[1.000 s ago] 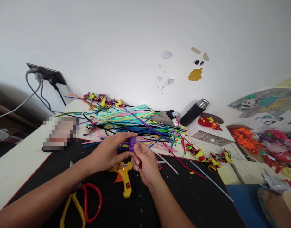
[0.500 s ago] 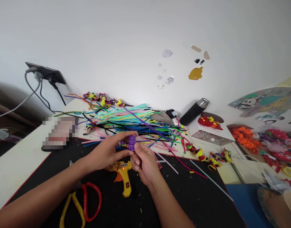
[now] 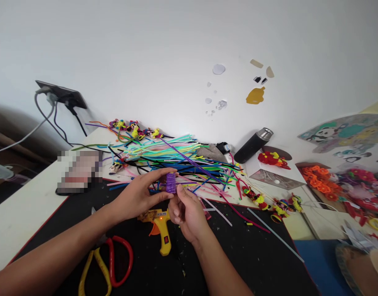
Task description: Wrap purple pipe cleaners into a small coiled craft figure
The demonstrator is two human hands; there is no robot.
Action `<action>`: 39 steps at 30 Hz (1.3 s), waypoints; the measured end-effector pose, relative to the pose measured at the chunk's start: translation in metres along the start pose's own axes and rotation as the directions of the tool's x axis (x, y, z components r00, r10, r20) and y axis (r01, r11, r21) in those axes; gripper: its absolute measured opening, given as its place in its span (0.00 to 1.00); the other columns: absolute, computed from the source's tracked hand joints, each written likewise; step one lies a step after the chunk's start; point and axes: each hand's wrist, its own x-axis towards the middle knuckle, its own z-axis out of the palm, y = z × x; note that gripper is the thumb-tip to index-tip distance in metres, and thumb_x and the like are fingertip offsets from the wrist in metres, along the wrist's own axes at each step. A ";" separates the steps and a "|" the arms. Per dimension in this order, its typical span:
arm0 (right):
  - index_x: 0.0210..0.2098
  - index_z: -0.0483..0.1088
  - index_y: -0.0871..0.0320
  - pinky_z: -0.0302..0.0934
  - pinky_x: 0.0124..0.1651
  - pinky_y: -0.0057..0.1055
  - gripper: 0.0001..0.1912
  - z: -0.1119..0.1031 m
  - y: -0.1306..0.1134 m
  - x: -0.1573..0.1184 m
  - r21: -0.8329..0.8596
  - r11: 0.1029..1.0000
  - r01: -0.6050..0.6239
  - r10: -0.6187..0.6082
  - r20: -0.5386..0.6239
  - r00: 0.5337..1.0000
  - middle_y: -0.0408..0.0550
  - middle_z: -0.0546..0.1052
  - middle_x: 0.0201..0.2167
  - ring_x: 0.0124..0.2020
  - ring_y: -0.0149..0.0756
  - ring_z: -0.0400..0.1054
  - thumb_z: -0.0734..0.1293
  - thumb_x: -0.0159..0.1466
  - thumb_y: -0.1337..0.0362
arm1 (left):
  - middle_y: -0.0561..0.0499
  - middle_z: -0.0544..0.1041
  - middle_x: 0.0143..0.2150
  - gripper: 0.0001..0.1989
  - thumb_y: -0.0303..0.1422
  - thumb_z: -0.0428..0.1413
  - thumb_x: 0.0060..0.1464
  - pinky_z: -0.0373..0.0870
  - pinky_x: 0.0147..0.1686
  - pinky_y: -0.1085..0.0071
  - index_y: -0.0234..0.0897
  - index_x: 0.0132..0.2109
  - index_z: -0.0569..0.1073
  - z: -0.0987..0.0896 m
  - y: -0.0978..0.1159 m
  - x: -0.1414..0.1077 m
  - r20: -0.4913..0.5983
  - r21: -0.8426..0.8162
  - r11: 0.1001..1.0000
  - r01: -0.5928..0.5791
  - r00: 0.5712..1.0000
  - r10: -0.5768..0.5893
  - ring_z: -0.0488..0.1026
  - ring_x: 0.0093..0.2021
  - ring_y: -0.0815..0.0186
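A small purple coil of pipe cleaner (image 3: 170,183) is held upright over the black mat. My left hand (image 3: 137,192) grips it from the left, with fingers at its top and thumb by its bottom. From the lower right, my right hand (image 3: 189,211) has its thumb against the coil's edge and its other fingers curled beneath. Directly below lies a yellow glue gun (image 3: 161,230), its small light glowing orange. Scissors with one red and one yellow handle (image 3: 112,263) rest near my left forearm, which covers part of them.
Behind my hands lies a heap of colourful pipe cleaners (image 3: 164,150). A black thermos (image 3: 253,146) leans at the wall. Small yellow-and-red figures (image 3: 278,207) lie at the right, and a pixelated phone-like object (image 3: 80,172) at the left. Cables run from a wall socket (image 3: 62,93).
The purple coil has turned slightly between my fingers, showing a broader side. My right thumb has shifted a little toward its lower right edge. The camera view has moved slightly.
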 end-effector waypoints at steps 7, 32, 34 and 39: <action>0.29 0.67 0.58 0.36 0.17 0.24 0.27 0.002 -0.002 0.000 -0.030 1.000 -0.006 0.006 -0.011 1.000 0.31 0.60 0.13 0.12 0.22 0.48 0.78 0.59 0.43 | 0.41 0.78 0.65 0.30 0.47 0.61 0.64 0.75 0.61 0.59 0.42 0.69 0.70 0.001 0.001 0.001 0.033 0.004 1.000 -0.008 0.999 0.008 0.77 0.63 0.50; 0.29 0.66 0.57 0.36 0.17 0.25 0.28 0.005 -0.004 -0.002 -0.035 0.999 -0.014 0.013 -0.037 0.999 0.31 0.59 0.14 0.13 0.22 0.48 0.78 0.59 0.42 | 0.40 0.77 0.67 0.31 0.47 0.61 0.64 0.74 0.62 0.56 0.43 0.69 0.70 0.000 0.004 0.001 0.073 -0.004 1.000 -0.029 0.997 0.030 0.76 0.64 0.49; 0.28 0.66 0.57 0.35 0.17 0.25 0.28 0.005 -0.003 -0.002 -0.035 0.999 -0.012 0.011 -0.025 1.000 0.32 0.60 0.14 0.12 0.21 0.49 0.77 0.59 0.41 | 0.40 0.77 0.66 0.30 0.48 0.61 0.64 0.74 0.62 0.57 0.43 0.68 0.71 0.000 0.004 0.001 0.066 -0.002 1.000 -0.028 0.997 0.028 0.76 0.64 0.49; 0.29 0.68 0.58 0.36 0.17 0.25 0.26 0.004 -0.003 -0.002 -0.022 1.000 -0.008 0.008 -0.014 1.000 0.33 0.62 0.15 0.12 0.22 0.50 0.76 0.62 0.42 | 0.41 0.80 0.62 0.31 0.51 0.61 0.63 0.77 0.58 0.59 0.42 0.67 0.72 0.003 0.004 0.001 0.018 -0.064 0.998 -0.003 1.000 0.004 0.79 0.60 0.50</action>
